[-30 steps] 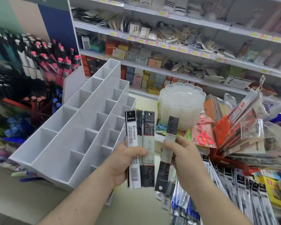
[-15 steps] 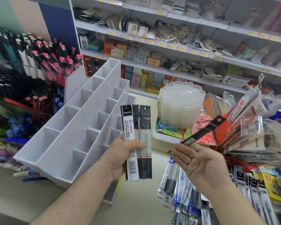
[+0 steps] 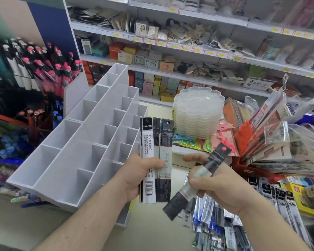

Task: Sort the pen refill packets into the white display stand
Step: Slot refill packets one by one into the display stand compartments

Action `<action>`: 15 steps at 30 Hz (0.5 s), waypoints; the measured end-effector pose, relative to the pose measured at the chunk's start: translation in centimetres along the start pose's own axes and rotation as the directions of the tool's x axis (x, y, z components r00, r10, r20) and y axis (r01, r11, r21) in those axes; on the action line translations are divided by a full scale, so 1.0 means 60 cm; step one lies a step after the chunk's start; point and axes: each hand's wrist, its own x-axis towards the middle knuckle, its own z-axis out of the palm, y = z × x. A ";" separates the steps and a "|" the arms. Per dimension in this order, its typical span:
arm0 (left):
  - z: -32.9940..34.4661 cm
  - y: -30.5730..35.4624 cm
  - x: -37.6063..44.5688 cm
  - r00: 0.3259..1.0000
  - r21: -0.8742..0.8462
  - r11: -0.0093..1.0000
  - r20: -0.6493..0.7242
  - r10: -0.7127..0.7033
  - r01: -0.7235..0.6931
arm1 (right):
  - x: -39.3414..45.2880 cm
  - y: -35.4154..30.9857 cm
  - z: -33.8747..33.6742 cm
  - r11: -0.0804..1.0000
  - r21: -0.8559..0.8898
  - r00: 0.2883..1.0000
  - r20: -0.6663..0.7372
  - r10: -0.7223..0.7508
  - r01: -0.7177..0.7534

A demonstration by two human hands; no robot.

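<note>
1. While the left hand (image 3: 140, 171) grips upright packets (image 3: 156, 156) printed "deli" and "AIHAO", the white stand (image 3: 76, 142) sits just behind.
2. Right hand (image 3: 219, 185) pinches one tilted "AIHAO" packet (image 3: 198, 183).
3. More packets (image 3: 225, 223) lie heaped below.

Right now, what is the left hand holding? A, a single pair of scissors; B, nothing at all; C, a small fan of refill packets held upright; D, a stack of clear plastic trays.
C: the left hand grips several refill packets upright in front of the white display stand, while the right hand holds one separate packet at a slant.
</note>
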 end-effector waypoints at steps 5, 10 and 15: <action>0.012 -0.003 -0.002 0.997 0.064 0.998 0.073 -0.009 0.004 | 0.033 -0.006 0.027 0.999 -0.027 0.995 -0.092 -0.033 0.030; 0.020 -0.006 -0.006 0.995 0.100 0.995 0.103 0.004 -0.015 | 0.044 0.000 0.046 0.997 0.008 0.971 -0.226 -0.074 0.078; 0.018 0.007 -0.011 0.999 0.058 0.998 0.043 0.034 -0.036 | 0.042 -0.006 0.032 0.987 0.151 0.952 -0.305 -0.006 0.054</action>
